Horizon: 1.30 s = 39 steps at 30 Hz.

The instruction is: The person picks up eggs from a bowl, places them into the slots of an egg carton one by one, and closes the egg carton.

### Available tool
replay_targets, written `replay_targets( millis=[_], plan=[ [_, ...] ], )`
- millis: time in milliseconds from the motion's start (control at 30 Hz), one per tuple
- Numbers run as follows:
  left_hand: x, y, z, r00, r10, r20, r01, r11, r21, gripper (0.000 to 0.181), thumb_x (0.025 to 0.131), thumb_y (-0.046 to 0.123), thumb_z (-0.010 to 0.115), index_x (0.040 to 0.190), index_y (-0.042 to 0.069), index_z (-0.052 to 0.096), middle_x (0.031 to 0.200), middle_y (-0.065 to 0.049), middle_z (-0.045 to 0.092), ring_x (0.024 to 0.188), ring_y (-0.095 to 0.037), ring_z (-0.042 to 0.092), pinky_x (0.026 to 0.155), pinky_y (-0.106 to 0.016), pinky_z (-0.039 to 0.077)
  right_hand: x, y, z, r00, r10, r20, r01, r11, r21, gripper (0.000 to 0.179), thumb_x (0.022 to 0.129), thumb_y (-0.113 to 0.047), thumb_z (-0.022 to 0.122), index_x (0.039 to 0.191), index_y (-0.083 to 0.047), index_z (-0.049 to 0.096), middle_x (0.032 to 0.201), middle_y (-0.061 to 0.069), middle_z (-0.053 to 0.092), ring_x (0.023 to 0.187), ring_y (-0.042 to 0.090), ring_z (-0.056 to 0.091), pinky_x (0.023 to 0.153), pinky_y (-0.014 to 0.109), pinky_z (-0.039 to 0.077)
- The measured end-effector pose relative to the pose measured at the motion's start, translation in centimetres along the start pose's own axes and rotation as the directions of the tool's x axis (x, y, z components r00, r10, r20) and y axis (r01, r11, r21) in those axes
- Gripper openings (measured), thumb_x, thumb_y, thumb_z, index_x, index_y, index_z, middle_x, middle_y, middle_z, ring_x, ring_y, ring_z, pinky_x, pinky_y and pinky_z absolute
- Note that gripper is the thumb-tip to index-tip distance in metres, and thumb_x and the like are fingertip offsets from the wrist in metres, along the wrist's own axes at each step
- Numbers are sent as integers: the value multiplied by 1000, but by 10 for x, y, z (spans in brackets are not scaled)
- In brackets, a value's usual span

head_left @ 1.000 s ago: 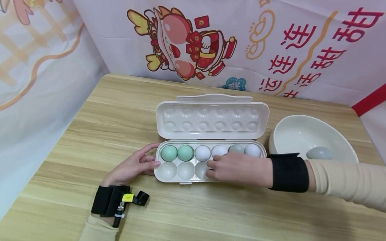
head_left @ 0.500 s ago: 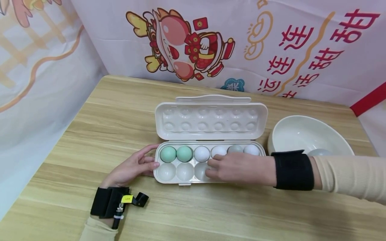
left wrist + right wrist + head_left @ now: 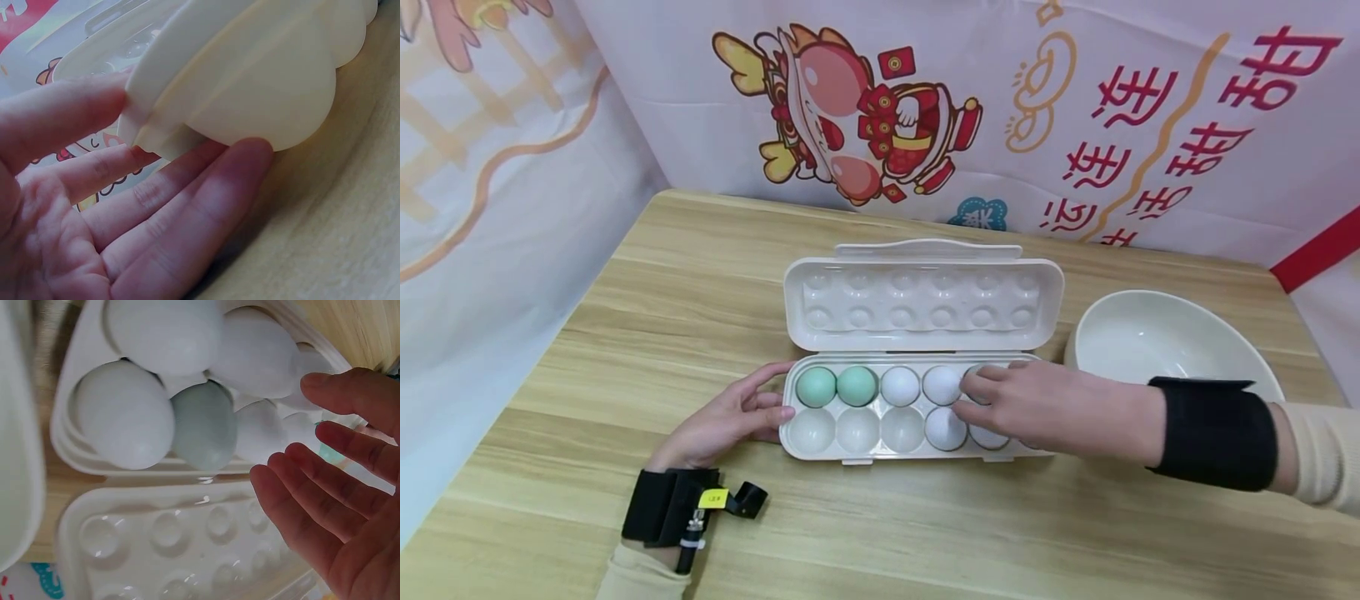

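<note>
A cream plastic egg box (image 3: 880, 414) stands with its lid (image 3: 922, 304) raised. My left hand (image 3: 722, 421) grips its left end, thumb on the rim; in the left wrist view, the other fingers (image 3: 187, 219) reach beside and under it. The back row holds two green eggs (image 3: 837, 387), white eggs (image 3: 900, 386) and a grey-green egg (image 3: 205, 428). White eggs (image 3: 946, 428) sit at the right of the front row; three cups at its left hold none. Just above the right half hovers my right hand (image 3: 1060, 408), fingers (image 3: 300, 512) apart and holding nothing.
A cream bowl (image 3: 1150, 333) stands close to the right of the box; the right forearm hides its near part. Behind the wooden table (image 3: 715, 275) hangs a printed cloth (image 3: 985, 50).
My right hand has lifted and drawn right, off a white egg in the front row, which now shows in its cup. The left hand keeps its grip on the box.
</note>
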State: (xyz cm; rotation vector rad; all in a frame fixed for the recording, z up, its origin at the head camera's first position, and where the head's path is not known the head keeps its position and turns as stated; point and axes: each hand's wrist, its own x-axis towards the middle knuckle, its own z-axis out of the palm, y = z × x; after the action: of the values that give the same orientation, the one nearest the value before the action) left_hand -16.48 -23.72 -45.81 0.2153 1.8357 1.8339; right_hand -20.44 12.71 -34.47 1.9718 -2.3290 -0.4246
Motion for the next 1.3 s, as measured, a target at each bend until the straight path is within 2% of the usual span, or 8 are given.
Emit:
replay_targets(
  millis=[267,533,633,733,833,1033,1133,1300],
  plan=[
    [2,4,1,1000,-20,11,20,999,26,67,91,10,56,145,7,16,117,-31,55,96,-27,63,80,-40,56,-39,10,-1,993,120,12,-121,990,73,43,67,9,65,104,-9,55,103,9,59,88,22,56,53,32,53],
    [0,3,-1,999,-24,29,23,999,26,69,91,9,56,146,8,15,126,-36,46,102,-30,60,84,-41,54,-78,20,3,973,229,-8,-227,970,82,46,66,-7,77,107,-7,58,104,11,60,85,24,60,55,34,56],
    [-2,3,-3,999,-14,42,13,999,32,69,91,7,56,146,7,14,127,-38,44,102,-30,59,84,-40,54,-92,21,4,952,302,49,-306,940,153,53,64,-18,81,111,-9,58,108,11,60,90,25,59,59,36,57],
    [-4,3,-4,999,-11,48,9,999,46,70,91,7,55,146,6,12,127,-40,43,103,-30,59,85,-39,54,-103,21,7,931,358,75,-365,908,204,50,65,-19,80,110,-10,59,108,11,60,93,26,59,62,37,58],
    [-5,3,-4,999,-12,49,9,998,68,69,91,9,55,146,6,12,128,-40,42,103,-30,59,85,-38,54,-114,22,11,916,395,72,-401,884,240,47,66,-19,80,108,-10,60,107,10,60,93,26,59,66,39,57],
    [-7,6,-4,998,-13,67,4,991,132,74,89,8,59,146,8,11,129,-39,42,107,-27,57,85,-29,53,-136,30,20,888,456,63,-454,846,278,52,57,-11,84,104,-10,61,102,7,60,90,25,60,69,41,56],
    [-7,7,-3,997,-15,73,2,986,165,77,87,9,61,146,9,11,129,-38,44,109,-29,56,85,-25,51,-145,34,23,864,489,117,-500,809,309,52,58,-10,83,105,-10,61,104,5,60,91,24,59,69,41,56],
    [-8,11,1,998,-29,50,19,984,178,77,87,11,62,145,9,13,127,-38,44,109,-35,54,85,-32,53,-151,39,30,831,508,227,-557,755,347,51,61,-13,83,107,-11,61,104,3,61,90,21,59,71,40,56]
  ],
)
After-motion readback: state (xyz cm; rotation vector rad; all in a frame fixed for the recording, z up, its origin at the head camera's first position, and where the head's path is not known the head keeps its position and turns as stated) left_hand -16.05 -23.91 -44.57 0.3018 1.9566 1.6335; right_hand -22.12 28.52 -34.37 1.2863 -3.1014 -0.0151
